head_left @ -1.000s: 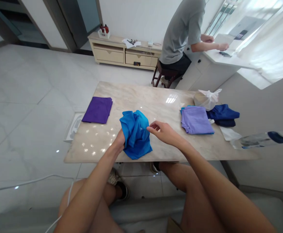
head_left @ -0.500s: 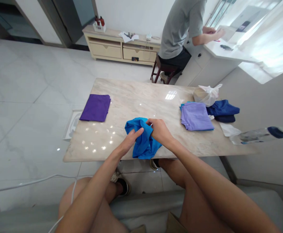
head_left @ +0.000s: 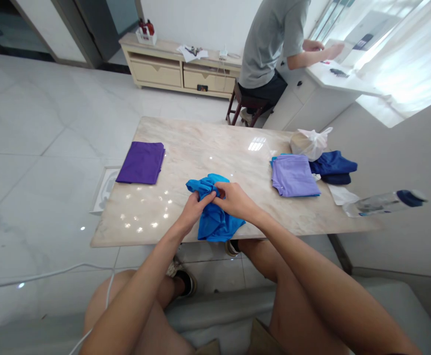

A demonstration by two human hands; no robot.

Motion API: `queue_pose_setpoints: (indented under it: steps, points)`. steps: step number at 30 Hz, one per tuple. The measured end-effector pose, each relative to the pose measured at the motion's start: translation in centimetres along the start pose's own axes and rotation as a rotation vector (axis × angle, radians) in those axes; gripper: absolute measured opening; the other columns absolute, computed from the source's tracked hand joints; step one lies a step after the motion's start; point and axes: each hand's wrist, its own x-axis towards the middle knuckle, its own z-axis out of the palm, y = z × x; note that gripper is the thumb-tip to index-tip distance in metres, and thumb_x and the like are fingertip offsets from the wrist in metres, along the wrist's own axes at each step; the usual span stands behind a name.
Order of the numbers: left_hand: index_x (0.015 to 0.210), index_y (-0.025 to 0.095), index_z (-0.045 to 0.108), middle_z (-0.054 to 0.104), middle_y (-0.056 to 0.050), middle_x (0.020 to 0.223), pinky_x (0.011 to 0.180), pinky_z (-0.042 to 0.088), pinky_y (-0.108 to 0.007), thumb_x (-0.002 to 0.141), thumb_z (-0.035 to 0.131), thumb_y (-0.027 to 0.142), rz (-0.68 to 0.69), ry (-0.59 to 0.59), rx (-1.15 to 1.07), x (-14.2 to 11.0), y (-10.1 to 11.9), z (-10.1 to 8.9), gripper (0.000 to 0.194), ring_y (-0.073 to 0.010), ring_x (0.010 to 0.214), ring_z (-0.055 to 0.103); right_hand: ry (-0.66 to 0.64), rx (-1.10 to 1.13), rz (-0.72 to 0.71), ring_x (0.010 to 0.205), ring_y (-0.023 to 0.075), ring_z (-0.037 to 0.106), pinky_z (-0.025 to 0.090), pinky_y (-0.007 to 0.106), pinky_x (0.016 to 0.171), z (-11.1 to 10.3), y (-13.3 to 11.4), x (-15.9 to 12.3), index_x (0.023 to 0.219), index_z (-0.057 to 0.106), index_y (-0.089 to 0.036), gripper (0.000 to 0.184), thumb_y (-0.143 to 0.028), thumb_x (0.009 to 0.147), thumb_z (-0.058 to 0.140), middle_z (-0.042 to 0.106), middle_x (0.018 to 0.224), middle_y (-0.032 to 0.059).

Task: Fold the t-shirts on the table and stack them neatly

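Blue cloth (head_left: 218, 224) bunched in both hands, at the middle of the table's (head_left: 189, 140) near edge.

Over my head feed I see the left hand (head_left: 192, 209) and right hand (head_left: 234, 199) close together, each pinching gathered blue cloth between thumb and fingers, its lower part trailing to the near edge. What looks done to me: the purple cloth (head_left: 141, 162) lies folded flat by the left edge, and the lilac cloth (head_left: 296, 175) sits folded toward the right end. What I judge unfinished is the blue one: rumpled, with no clean fold I can make out.
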Motion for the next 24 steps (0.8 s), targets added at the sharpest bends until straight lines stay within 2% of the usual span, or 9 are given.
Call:
queue_pose_setpoints:
  steps: [4, 7, 12, 15, 17, 19, 21, 22, 24]
  points:
    - [0.086, 0.02, 0.078, 0.076, -0.006, 0.082, 0.08, 0.056, -0.037, 0.079, 0.09, 0.065, 0.045, 0.033, 0.143, 0.9, -0.2, -1.2, 0.047, -0.028, 0.088, 0.071, 0.019, 0.007, 0.016, 0.072, 0.0176, 0.057, 0.037, 0.029, 0.067, -1.3, 0.2, 0.1, 0.075, 0.059, -0.023, 0.023, -0.029, 0.097, 0.066, 0.065, 0.073, -0.0014]
    - [0.074, 0.022, 0.071, 0.066, -0.003, 0.069, 0.069, 0.051, -0.035, 0.081, 0.087, 0.067, 0.054, -0.011, 0.263, 1.1, -0.7, -1.7, 0.048, -0.0236, 0.074, 0.064, 0.033, 0.067, 0.035, 0.072, 0.0167, 0.055, 0.036, 0.029, 0.067, -2.2, 1.0, 0.2, 0.075, 0.059, -0.022, 0.023, -0.026, 0.098, 0.056, 0.063, 0.073, -0.0014]
    - [0.085, 0.022, 0.076, 0.071, -0.005, 0.079, 0.069, 0.052, -0.032, 0.082, 0.084, 0.074, 0.107, 0.071, 0.297, 0.6, -0.7, -1.0, 0.052, -0.0234, 0.078, 0.066, 0.064, 0.215, 0.112, 0.067, 0.0158, 0.049, 0.033, 0.029, 0.062, -1.7, 1.6, 0.5, 0.077, 0.059, -0.022, 0.025, -0.033, 0.097, 0.052, 0.056, 0.069, -0.0029]
    - [0.098, 0.02, 0.077, 0.073, -0.004, 0.086, 0.073, 0.055, -0.032, 0.082, 0.081, 0.078, 0.139, 0.005, 0.257, 0.3, -0.4, -0.5, 0.059, -0.0225, 0.082, 0.067, -0.028, 0.298, 0.041, 0.069, 0.016, 0.049, 0.036, 0.029, 0.064, -1.0, 1.1, 0.5, 0.079, 0.061, -0.021, 0.026, -0.039, 0.098, 0.055, 0.057, 0.071, -0.0026]
    - [0.099, 0.019, 0.077, 0.075, -0.004, 0.089, 0.075, 0.056, -0.032, 0.082, 0.084, 0.073, 0.161, -0.007, 0.286, 0.3, -0.3, -0.3, 0.057, -0.0219, 0.083, 0.067, -0.083, 0.332, -0.012, 0.074, 0.017, 0.052, 0.039, 0.03, 0.067, -0.6, 0.8, 0.6, 0.081, 0.062, -0.021, 0.025, -0.039, 0.098, 0.056, 0.06, 0.076, -0.0013]
    - [0.095, 0.019, 0.076, 0.075, -0.004, 0.088, 0.074, 0.055, -0.031, 0.08, 0.089, 0.068, 0.191, 0.004, 0.299, 0.5, -0.2, -0.5, 0.053, -0.0207, 0.081, 0.068, -0.07, 0.34, -0.02, 0.077, 0.0177, 0.055, 0.042, 0.03, 0.069, -0.6, 1.0, 0.9, 0.083, 0.062, -0.022, 0.022, -0.037, 0.097, 0.056, 0.062, 0.079, -0.0005]
    - [0.088, 0.02, 0.073, 0.072, -0.002, 0.08, 0.067, 0.053, -0.028, 0.079, 0.091, 0.066, 0.211, 0.004, 0.269, 1.0, 0.2, -1.2, 0.051, -0.0177, 0.074, 0.065, 0.013, 0.34, 0.012, 0.076, 0.0176, 0.055, 0.044, 0.03, 0.069, -1.5, 1.8, 1.3, 0.083, 0.061, -0.022, 0.02, -0.036, 0.097, 0.059, 0.062, 0.078, -0.0005]
    - [0.086, 0.02, 0.07, 0.069, 0.0, 0.077, 0.064, 0.051, -0.026, 0.078, 0.093, 0.066, 0.242, 0.042, 0.231, 1.4, 0.6, -1.9, 0.052, -0.0157, 0.07, 0.062, 0.102, 0.348, 0.037, 0.075, 0.0174, 0.055, 0.044, 0.029, 0.068, -2.3, 2.5, 1.4, 0.083, 0.061, -0.023, 0.02, -0.037, 0.097, 0.061, 0.061, 0.078, -0.0009]
    - [0.084, 0.022, 0.063, 0.064, 0.003, 0.074, 0.062, 0.047, -0.023, 0.077, 0.094, 0.065, 0.37, 0.241, 0.094, 2.3, 1.7, -4.0, 0.054, -0.0123, 0.067, 0.058, 0.407, 0.398, 0.079, 0.075, 0.0169, 0.055, 0.046, 0.028, 0.065, -4.9, 4.4, 1.4, 0.087, 0.062, -0.024, 0.021, -0.041, 0.099, 0.064, 0.059, 0.079, -0.0018]
